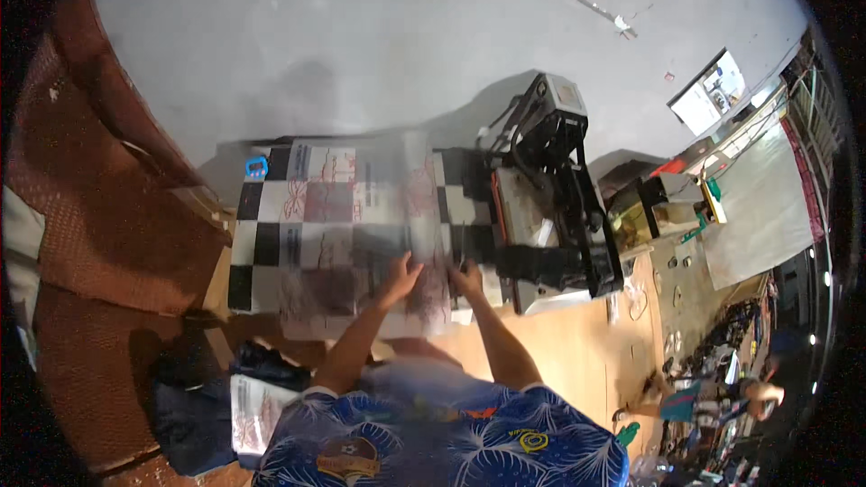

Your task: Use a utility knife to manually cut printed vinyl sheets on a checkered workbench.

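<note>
holding thumb and fingers apart over a clear, red-printed plastic sheet (365, 216), the left hand (398, 281) is nearer its middle; whether the right hand (466, 280), by its right side, grips anything is unclear. the sheet lies mostly forward and left, long axis running from far to near edge of the black-and-white checkered tabletop (265, 243).

Grey wall (379, 45): moderately bright, soft-edged shadows on both sides of the black machine (577, 216).
Clear sheet (316, 298): streaked by motion blur, hazy with pale sheen, printing softened.
Brown matting (117, 234): dim, grainy.
Blue shirt (442, 451): blurred mid-chest.
White panel (708, 99): glaring, nearly washed out.
Far-right lamps (826, 280): small bright points in darkness.
Rim: straight edges bowed, corners black, speckled.
</note>
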Demonstrator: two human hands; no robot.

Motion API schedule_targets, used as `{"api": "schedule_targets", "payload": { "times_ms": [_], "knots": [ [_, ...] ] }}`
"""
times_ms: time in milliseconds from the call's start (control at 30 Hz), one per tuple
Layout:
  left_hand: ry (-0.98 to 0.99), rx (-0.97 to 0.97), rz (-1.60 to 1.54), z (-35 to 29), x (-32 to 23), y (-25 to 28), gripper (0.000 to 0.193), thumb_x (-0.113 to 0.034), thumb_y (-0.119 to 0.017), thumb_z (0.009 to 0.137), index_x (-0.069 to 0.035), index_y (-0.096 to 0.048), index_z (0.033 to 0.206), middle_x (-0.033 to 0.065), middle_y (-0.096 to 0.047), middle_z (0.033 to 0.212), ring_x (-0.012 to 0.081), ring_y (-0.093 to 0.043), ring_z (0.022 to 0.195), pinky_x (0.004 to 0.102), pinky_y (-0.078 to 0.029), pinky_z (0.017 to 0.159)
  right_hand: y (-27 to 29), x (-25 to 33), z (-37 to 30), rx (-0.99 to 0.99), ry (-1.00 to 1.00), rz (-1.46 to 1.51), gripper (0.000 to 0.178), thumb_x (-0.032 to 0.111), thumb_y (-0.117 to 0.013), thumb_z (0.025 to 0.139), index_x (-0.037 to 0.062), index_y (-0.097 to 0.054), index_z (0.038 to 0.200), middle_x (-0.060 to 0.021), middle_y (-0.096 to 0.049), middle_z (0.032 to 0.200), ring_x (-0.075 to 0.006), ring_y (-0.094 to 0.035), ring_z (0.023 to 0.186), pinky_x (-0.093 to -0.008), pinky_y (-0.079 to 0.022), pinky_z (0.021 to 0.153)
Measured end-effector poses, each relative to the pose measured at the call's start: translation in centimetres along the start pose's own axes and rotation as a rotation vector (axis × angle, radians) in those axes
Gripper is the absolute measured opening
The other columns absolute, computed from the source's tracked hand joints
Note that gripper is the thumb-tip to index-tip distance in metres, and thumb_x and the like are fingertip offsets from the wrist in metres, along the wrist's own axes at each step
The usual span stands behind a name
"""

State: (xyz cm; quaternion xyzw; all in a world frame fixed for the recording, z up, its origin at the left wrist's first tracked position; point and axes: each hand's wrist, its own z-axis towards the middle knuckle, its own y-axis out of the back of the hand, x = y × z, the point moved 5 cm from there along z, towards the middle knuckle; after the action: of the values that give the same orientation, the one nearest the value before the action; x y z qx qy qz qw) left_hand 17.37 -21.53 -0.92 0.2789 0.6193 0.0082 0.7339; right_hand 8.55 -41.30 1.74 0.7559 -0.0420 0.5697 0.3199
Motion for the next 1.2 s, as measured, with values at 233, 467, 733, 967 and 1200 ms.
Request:
{"api": "schedule_targets", "payload": {
  "times_ms": [233,467,733,967,1200],
  "knots": [
    [0.156,-0.019,-0.144,1.0,-2.7,-1.6,0.042,-0.036,-0.059,0.090,0.004,-0.059,0.100,0.0233,-0.061,0.086,0.0386,-0.061,0.084,0.0404,-0.046,0.073,-4.2,-2.0,1.0,0.111,-0.028,0.458,0.035,0.035,-0.071,0.082,0.0023,-0.062,0.092,-0.0006,-0.056,0.070,-0.0089,-0.051,0.059,-0.0280,-0.041,0.052],
    [0.492,0.045,-0.017,1.8,-2.2,-5.0,0.056,-0.048,-0.051,0.092,0.007,-0.059,0.101,0.0259,-0.062,0.092,0.0424,-0.060,0.087,0.0428,-0.045,0.074,-1.3,3.1,-2.6,-0.103,0.010,0.144,0.042,0.036,-0.074,0.076,0.0005,-0.053,0.085,-0.0073,-0.051,0.070,-0.0191,-0.049,0.065,-0.0359,-0.042,0.059],
    [0.682,0.376,0.008,2.3,-5.1,-8.3,0.077,-0.062,-0.042,0.089,0.003,-0.033,0.128,0.0207,-0.034,0.125,0.0340,-0.032,0.116,0.0442,-0.029,0.096,2.1,3.1,-1.8,-0.333,0.212,-0.111,0.034,0.028,-0.070,0.076,0.0013,-0.054,0.091,-0.0180,-0.054,0.083,-0.0349,-0.052,0.079,-0.0434,-0.042,0.072],
    [0.563,0.451,-0.217,2.8,-1.2,-9.9,0.087,-0.068,-0.028,0.091,-0.005,-0.015,0.150,0.0191,-0.015,0.154,0.0312,-0.015,0.143,0.0441,-0.018,0.114,3.3,3.2,-0.9,-0.355,0.249,-0.158,0.035,0.024,-0.066,0.076,0.0001,-0.057,0.099,-0.0231,-0.057,0.097,-0.0413,-0.054,0.095,-0.0452,-0.043,0.083],
    [0.019,0.029,0.986,-1.9,0.2,3.1,0.060,-0.047,-0.052,0.090,-0.006,-0.047,0.134,0.0237,-0.047,0.133,0.0423,-0.047,0.118,0.0537,-0.032,0.105,3.1,3.5,-0.6,-0.254,0.254,-0.320,0.040,0.022,-0.067,0.073,-0.0015,-0.057,0.103,-0.0235,-0.057,0.101,-0.0415,-0.053,0.099,-0.0448,-0.042,0.087]
  ]
}}
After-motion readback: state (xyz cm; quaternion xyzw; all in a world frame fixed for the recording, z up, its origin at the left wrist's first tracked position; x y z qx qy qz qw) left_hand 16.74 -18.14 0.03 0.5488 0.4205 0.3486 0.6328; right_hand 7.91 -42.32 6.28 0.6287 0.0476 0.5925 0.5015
